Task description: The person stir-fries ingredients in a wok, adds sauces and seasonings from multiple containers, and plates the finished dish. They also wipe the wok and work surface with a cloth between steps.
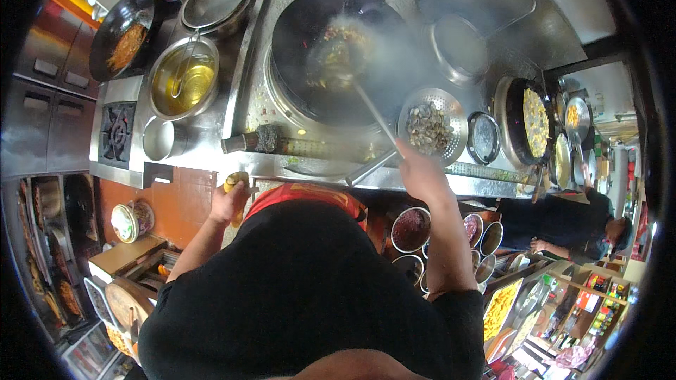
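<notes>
My right hand (426, 176) is closed around the long handle of a metal ladle (372, 105). The ladle's bowl rests among chopped, browned food (346, 35) in a big black wok (301, 89), partly veiled by steam. Just beyond that hand sits a perforated metal strainer (458, 142) with dark greyish pieces (426, 127) in it; its handle slants toward me. At the front edge of the range, to the left, my left hand (231, 203) grips a yellowish-brown cloth (237, 180), whose folds stick out above and below the fist.
A wok brush (253, 142) lies near the range's front. Leftward stand a bowl of yellow oil (203, 76), a mesh strainer (216, 2) and a second wok (97, 52). A pan of yellow food (536, 116) stands right. Metal pots (411, 229) sit below my right arm; a co-worker (570, 221) is farther right.
</notes>
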Demonstrator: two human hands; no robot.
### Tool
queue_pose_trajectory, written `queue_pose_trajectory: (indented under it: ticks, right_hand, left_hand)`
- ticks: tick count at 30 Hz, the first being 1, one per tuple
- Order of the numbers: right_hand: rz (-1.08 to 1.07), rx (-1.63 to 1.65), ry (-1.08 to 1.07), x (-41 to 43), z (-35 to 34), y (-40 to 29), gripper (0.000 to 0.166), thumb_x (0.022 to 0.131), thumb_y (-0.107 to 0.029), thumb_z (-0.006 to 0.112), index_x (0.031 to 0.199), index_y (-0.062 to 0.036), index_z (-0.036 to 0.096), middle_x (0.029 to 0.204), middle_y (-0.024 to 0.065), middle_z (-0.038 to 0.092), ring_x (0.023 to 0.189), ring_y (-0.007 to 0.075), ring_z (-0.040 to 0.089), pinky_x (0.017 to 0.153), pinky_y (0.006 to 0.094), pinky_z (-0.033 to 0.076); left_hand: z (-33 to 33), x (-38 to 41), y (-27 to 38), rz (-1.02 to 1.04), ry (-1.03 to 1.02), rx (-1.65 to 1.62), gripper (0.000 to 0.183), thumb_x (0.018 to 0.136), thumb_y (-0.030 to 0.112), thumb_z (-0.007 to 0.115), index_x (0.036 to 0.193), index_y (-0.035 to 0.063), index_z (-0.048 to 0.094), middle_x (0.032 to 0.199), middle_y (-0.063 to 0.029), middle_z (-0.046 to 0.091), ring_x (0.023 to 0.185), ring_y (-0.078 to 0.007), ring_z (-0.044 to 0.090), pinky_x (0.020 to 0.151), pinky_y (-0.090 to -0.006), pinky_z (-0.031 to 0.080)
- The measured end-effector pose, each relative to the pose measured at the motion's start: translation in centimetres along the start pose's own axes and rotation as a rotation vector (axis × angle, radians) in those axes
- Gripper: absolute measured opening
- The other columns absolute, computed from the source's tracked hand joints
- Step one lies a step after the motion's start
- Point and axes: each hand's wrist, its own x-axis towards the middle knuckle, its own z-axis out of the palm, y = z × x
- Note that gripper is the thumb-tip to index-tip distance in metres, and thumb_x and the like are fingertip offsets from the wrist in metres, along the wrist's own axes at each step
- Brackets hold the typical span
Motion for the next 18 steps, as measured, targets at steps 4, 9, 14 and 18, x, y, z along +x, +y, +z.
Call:
queue_pose_trajectory:
  ticks: [4,9,14,18]
  right_hand:
    - [0.399,0.066,-0.164,3.9,5.1,-0.6,0.062,0.093,-0.012,0.048,0.153,-0.0183,0.034,0.098,0.0286,0.068,0.095,0.0472,0.066,0.085,0.0546,0.052]
    - [-0.014,-0.098,0.129,-0.7,3.7,-1.5,0.060,0.094,-0.015,0.049,0.152,-0.0180,0.036,0.092,0.0288,0.068,0.090,0.0464,0.066,0.085,0.0544,0.052]
    - [0.493,0.120,-0.017,2.4,7.5,-2.2,0.061,0.092,-0.015,0.052,0.152,-0.0213,0.039,0.088,0.0293,0.066,0.091,0.0461,0.066,0.086,0.0533,0.052]
    - [0.473,-0.018,0.038,0.7,7.8,-4.4,0.059,0.092,-0.015,0.051,0.151,-0.0213,0.042,0.088,0.0285,0.067,0.087,0.0454,0.066,0.081,0.0533,0.051]
  left_hand:
    - [-4.5,3.7,-1.8,-0.063,-0.059,0.099,0.029,0.095,0.022,0.065,0.112,-0.0023,0.063,0.095,-0.0067,0.065,0.078,-0.0154,0.062,0.068,-0.0302,0.051]
    - [-0.5,3.4,8.1,-0.225,-0.128,0.013,0.041,0.101,0.038,0.055,0.121,0.0024,0.058,0.099,-0.0078,0.064,0.082,-0.0185,0.062,0.071,-0.0340,0.053]
    - [13.8,8.4,12.8,-0.634,-0.573,-0.333,0.044,0.098,0.047,0.055,0.115,0.0065,0.054,0.110,-0.0130,0.060,0.090,-0.0299,0.062,0.080,-0.0413,0.054]
    - [23.1,16.0,6.9,-0.625,-0.247,0.026,0.022,0.095,0.028,0.052,0.102,0.0073,0.058,0.091,-0.0110,0.064,0.083,-0.0281,0.064,0.076,-0.0482,0.053]
